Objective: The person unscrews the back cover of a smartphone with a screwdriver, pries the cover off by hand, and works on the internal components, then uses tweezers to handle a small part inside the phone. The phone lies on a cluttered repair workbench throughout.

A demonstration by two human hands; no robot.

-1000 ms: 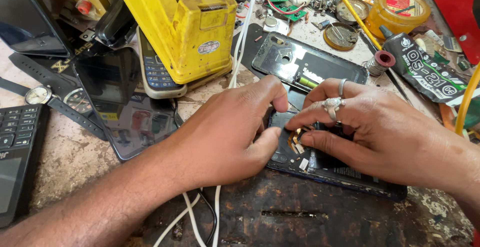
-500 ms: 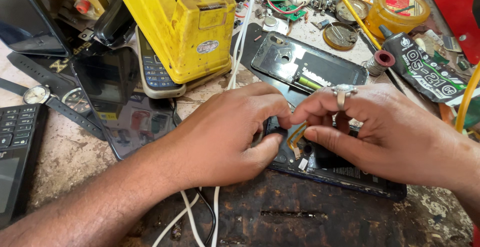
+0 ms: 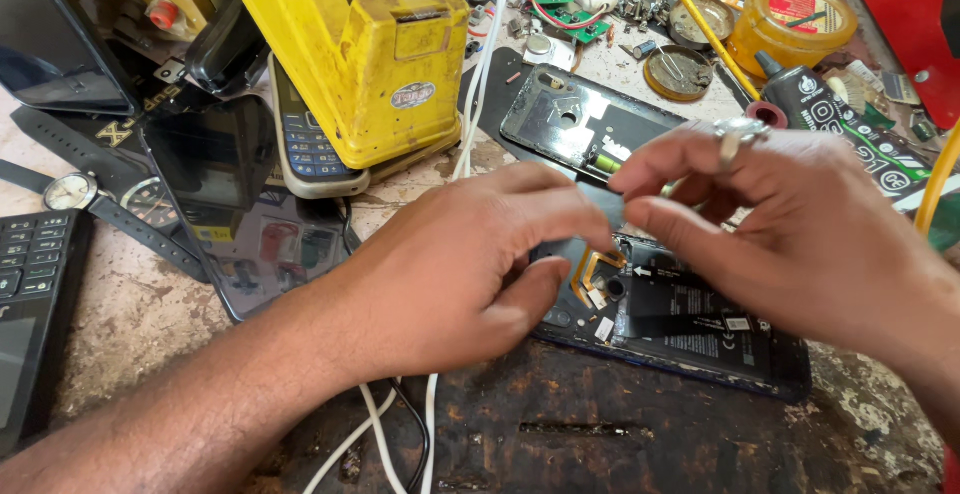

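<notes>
Your left hand (image 3: 470, 264) presses fingertips on the opened black phone (image 3: 690, 324); your ringed right hand (image 3: 790, 224) pinches something too small to identify.

The worktop (image 3: 130, 324) is crowded. A yellow machine (image 3: 360, 54) stands just behind the hands, with a keypad phone (image 3: 305, 149) at its foot. A black phone cover (image 3: 580, 129), tins and loose parts fill the far side. White cables (image 3: 385, 434) cross the near edge. The bare dark patch (image 3: 600, 434) in front seems the only free room.
</notes>
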